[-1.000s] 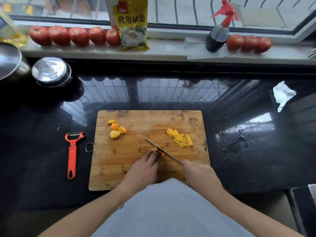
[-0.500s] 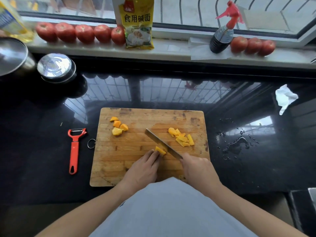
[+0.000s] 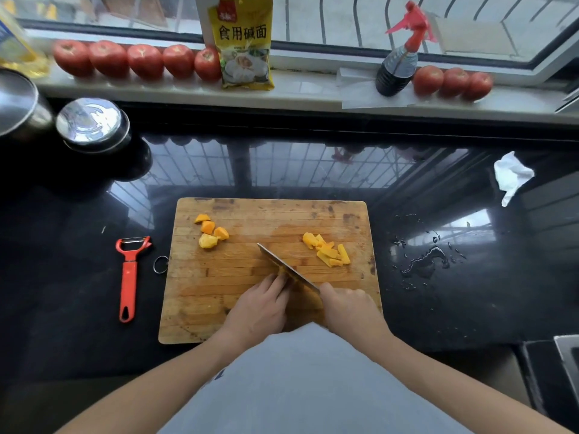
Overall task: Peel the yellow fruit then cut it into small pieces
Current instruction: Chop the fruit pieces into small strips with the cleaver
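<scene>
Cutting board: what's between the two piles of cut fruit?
In the head view, only bare cutting board and the knife tip lie between left pile and right pile.
</scene>
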The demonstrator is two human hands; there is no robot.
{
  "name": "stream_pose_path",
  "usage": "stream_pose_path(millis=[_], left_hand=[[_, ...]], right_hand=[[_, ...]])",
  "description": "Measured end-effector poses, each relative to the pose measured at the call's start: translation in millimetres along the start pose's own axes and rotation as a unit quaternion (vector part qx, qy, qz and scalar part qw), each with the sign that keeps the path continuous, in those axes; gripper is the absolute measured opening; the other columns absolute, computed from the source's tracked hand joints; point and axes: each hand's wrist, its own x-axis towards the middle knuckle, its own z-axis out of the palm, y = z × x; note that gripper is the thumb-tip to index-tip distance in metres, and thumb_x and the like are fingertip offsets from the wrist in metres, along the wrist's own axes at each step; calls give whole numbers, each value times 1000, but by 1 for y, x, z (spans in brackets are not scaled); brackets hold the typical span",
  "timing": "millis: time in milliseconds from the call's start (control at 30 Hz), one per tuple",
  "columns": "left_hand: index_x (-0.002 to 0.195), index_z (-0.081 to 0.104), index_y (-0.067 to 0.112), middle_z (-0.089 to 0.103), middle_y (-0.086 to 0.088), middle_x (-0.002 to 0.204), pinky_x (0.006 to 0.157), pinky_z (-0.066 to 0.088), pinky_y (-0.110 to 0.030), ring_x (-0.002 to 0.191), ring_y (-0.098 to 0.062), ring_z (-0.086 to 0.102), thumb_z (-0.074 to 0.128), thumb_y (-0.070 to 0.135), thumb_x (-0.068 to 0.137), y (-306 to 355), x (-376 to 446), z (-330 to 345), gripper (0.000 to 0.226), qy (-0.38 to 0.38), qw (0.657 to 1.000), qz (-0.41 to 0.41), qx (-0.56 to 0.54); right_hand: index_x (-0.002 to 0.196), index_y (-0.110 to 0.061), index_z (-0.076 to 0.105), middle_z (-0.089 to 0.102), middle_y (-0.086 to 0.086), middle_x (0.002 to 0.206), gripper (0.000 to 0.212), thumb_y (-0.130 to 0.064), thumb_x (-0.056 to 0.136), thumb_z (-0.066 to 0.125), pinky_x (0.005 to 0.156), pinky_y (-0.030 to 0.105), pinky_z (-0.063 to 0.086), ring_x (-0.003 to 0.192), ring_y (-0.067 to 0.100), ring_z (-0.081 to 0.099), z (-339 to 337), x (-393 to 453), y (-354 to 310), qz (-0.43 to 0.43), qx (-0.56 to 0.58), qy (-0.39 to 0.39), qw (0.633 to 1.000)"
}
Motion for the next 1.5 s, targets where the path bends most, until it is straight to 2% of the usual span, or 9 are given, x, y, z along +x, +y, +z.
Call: stream_pose_path(millis=[233, 467, 700, 867, 967, 1133, 1200, 1300, 1500], left_hand=[[134, 66, 4, 67, -13, 131, 87, 62, -34, 114, -27, 68, 71, 21, 79, 0, -3, -6, 58, -9, 1000, -3, 6], [131, 69, 2, 68, -15, 131, 92, 60, -36, 116, -29, 69, 84, 25, 72, -2, -7, -4, 65, -28, 1000, -5, -5], [128, 69, 1, 68, -16, 127, 83, 61, -37, 109, -30, 68, 43, 21, 85, -1, -1, -3, 55, -3, 1000, 11, 1], [123, 71, 3, 68, -18, 127, 74, 63, -36, 99, -30, 70, 40, 21, 83, 0, 1, -9, 54, 3, 1000, 12, -4], [128, 69, 3, 68, -15, 128, 82, 62, -35, 105, -28, 70, 53, 20, 86, 1, 0, -15, 48, -5, 1000, 11, -3], [124, 73, 0, 72, -16, 125, 94, 59, -33, 113, -27, 72, 87, 19, 64, -1, -12, -17, 64, -36, 999, -6, 8], [128, 71, 1, 70, -17, 131, 97, 58, -34, 120, -28, 70, 86, 20, 69, -1, -16, -16, 64, -52, 998, -18, 4], [147, 54, 1, 53, -19, 152, 111, 49, -41, 140, -34, 53, 63, 21, 91, 1, -14, -18, 60, -70, 997, -31, -10], [125, 73, 4, 71, -14, 130, 87, 61, -36, 117, -29, 70, 82, 24, 72, 1, -9, -20, 58, -69, 997, -19, 7]], right_hand=[[85, -28, 38, 60, -8, 69, 22, -24, 101, 53, 49, 31, 48, 55, 18, 57, -2, 23, -15, -11, 14, 102, 995], [78, -28, 40, 46, -13, 58, 29, -23, 97, 62, 43, 18, 17, 44, 10, 42, -1, -12, 4, -16, 4, 89, 996], [89, -26, 34, 49, -9, 76, 16, -24, 100, 45, 55, 29, 30, 61, 18, 45, -6, -12, 0, -6, -20, 14, 1000], [92, -25, 35, 62, -4, 86, 22, -24, 95, 56, 57, 32, 41, 69, 23, 60, -5, 11, -14, -4, -10, -13, 1000], [89, -24, 38, 65, -2, 81, 17, -18, 99, 49, 58, 36, 49, 67, 26, 63, -1, 26, -20, -2, -5, 37, 999], [83, -33, 36, 41, -16, 59, 26, -34, 101, 54, 44, 21, 44, 48, 7, 48, 6, 12, -1, 19, 33, 103, 994], [80, -34, 32, 34, -18, 54, 31, -35, 99, 57, 39, 15, 29, 41, 3, 40, 7, 3, 5, 1, 13, 108, 994], [84, -35, 31, 42, -16, 59, 33, -35, 97, 61, 42, 14, 25, 44, 4, 42, 9, -2, 5, -12, -13, 69, 997], [93, -31, 34, 59, -11, 76, 33, -41, 92, 66, 50, 22, 40, 58, 9, 54, 4, 2, -1, -2, -8, 1, 1000]])
